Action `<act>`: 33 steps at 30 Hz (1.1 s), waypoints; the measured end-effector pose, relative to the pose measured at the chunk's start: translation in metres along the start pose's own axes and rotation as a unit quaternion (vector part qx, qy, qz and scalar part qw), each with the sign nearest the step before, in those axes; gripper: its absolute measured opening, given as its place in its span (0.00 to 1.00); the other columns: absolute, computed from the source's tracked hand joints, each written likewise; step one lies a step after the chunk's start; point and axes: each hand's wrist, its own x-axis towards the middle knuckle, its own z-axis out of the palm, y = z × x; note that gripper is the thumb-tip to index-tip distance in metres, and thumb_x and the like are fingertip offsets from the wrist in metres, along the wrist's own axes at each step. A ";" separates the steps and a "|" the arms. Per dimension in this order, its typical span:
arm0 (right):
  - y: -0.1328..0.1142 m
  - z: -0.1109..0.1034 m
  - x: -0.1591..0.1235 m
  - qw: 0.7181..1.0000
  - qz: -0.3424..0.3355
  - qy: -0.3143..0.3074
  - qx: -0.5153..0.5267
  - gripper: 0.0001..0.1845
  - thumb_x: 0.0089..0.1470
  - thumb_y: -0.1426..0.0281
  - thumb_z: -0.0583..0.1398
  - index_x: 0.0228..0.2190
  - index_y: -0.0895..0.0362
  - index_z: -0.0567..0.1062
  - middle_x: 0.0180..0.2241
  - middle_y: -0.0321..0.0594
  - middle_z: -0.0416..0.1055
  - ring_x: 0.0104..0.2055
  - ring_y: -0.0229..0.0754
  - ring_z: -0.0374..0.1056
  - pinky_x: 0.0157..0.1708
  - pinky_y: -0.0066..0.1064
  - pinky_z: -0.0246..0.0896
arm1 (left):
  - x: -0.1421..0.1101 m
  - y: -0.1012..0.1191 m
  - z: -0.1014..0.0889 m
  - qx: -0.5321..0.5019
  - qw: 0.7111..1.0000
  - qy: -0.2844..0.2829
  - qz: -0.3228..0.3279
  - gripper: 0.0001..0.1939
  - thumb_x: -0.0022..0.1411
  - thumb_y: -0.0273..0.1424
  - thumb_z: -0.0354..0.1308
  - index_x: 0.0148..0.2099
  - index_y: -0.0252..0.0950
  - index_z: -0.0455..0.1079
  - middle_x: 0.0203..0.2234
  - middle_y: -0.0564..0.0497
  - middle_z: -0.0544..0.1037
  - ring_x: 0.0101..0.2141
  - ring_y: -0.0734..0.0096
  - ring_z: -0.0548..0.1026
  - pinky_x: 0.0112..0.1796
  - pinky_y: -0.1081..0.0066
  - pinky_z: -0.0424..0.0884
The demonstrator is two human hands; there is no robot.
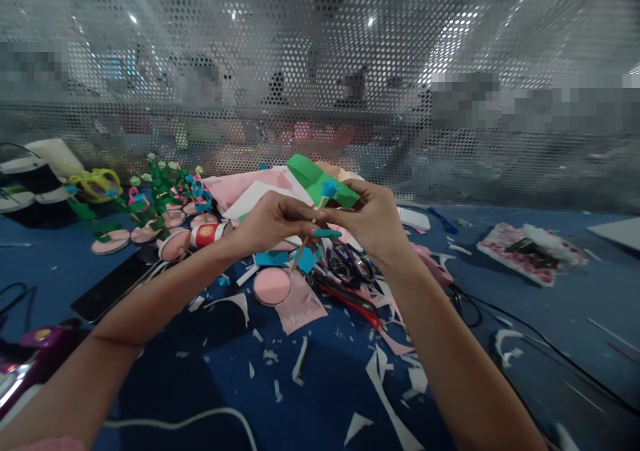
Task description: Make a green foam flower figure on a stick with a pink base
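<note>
A perforated metal screen [320, 51] rises beyond the fingers, and the blue surface [175, 384] spreads below them, strewn with paper scraps [385, 387]. Behind the fingers lie pink paper [233, 187] and green paper [311, 176]. The left hand [273, 221] and right hand [367, 217] meet above the surface. Far left of the fingers stand black-and-white containers [37, 179]; their contents cannot be made out. Nearer on that side are paper flowers [167, 181] on round pink bases, a black phone [113, 284] and, just beside the left hand, a red-labelled tube [205, 235] on its side, its inside hidden. Below and right of the fingers are scissors [350, 264] and a red-and-black utility knife [350, 297]; below left, a pink disc [273, 286]. Both hands' fingertips are pinched together on a wooden stick [299, 254], which slants down-left from their grip. Its blue star-shaped flower [329, 189] sits just above the fingertips; a teal strip [327, 233] shows right below them.
</note>
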 end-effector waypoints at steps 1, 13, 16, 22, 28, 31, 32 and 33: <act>0.000 0.000 0.000 1.000 -0.001 -0.002 0.001 0.18 0.21 0.65 0.72 0.17 0.57 0.70 0.17 0.31 0.67 0.21 0.35 0.63 0.21 0.28 0.60 | 0.000 0.001 0.000 0.002 1.000 0.000 0.002 0.15 0.37 0.35 0.71 0.28 0.31 0.76 0.21 0.50 0.78 0.21 0.74 0.75 0.25 0.75 0.73; 0.007 -0.037 0.010 0.992 -0.042 0.092 -0.076 0.10 0.38 0.62 0.67 0.22 0.57 0.78 0.20 0.37 0.73 0.20 0.36 0.67 0.21 0.29 0.64 | 0.018 -0.011 -0.029 0.036 0.997 0.070 -0.014 0.19 0.39 0.39 0.69 0.28 0.28 0.73 0.21 0.48 0.78 0.22 0.73 0.76 0.27 0.74 0.74; 0.011 -0.038 0.010 0.987 -0.035 0.116 -0.102 0.09 0.34 0.64 0.69 0.18 0.56 0.77 0.17 0.36 0.72 0.17 0.36 0.65 0.17 0.29 0.60 | 0.022 -0.018 -0.032 0.035 0.996 0.077 -0.010 0.18 0.41 0.39 0.68 0.29 0.28 0.73 0.22 0.47 0.78 0.23 0.72 0.77 0.29 0.72 0.74; 0.013 -0.031 0.006 0.961 -0.102 0.118 -0.230 0.11 0.44 0.62 0.64 0.19 0.56 0.75 0.19 0.38 0.74 0.21 0.41 0.70 0.20 0.30 0.60 | 0.025 -0.026 -0.036 0.024 0.996 0.090 -0.013 0.18 0.41 0.39 0.68 0.30 0.28 0.73 0.22 0.47 0.78 0.23 0.73 0.77 0.30 0.71 0.74; 0.012 -0.029 0.005 0.959 -0.079 0.020 -0.272 0.11 0.54 0.69 0.54 0.28 0.57 0.77 0.31 0.43 0.77 0.25 0.41 0.73 0.24 0.31 0.66 | 0.025 -0.028 -0.035 0.021 0.996 0.087 -0.008 0.17 0.43 0.37 0.68 0.28 0.28 0.72 0.23 0.46 0.79 0.23 0.73 0.77 0.29 0.72 0.73; -0.008 -0.023 -0.008 0.929 -0.174 0.005 -0.328 0.17 0.48 0.76 0.57 0.41 0.52 0.75 0.43 0.41 0.74 0.43 0.47 0.72 0.41 0.39 0.67 | 0.025 -0.028 -0.035 0.034 0.995 0.097 -0.001 0.17 0.44 0.38 0.67 0.29 0.28 0.72 0.24 0.46 0.79 0.24 0.73 0.77 0.30 0.72 0.73; -0.019 -0.019 -0.016 0.915 -0.219 0.001 -0.340 0.21 0.47 0.77 0.57 0.44 0.51 0.73 0.47 0.40 0.72 0.49 0.49 0.68 0.48 0.43 0.64 | 0.024 -0.028 -0.035 0.048 0.994 0.100 0.007 0.17 0.43 0.39 0.67 0.29 0.28 0.72 0.23 0.46 0.79 0.24 0.73 0.77 0.29 0.72 0.73; -0.030 -0.013 -0.026 0.903 -0.257 -0.008 -0.343 0.22 0.48 0.78 0.55 0.44 0.51 0.72 0.49 0.39 0.70 0.53 0.48 0.64 0.52 0.45 0.60 | 0.024 -0.028 -0.035 0.065 0.993 0.102 0.013 0.18 0.43 0.39 0.67 0.28 0.28 0.72 0.23 0.47 0.79 0.23 0.73 0.76 0.29 0.73 0.73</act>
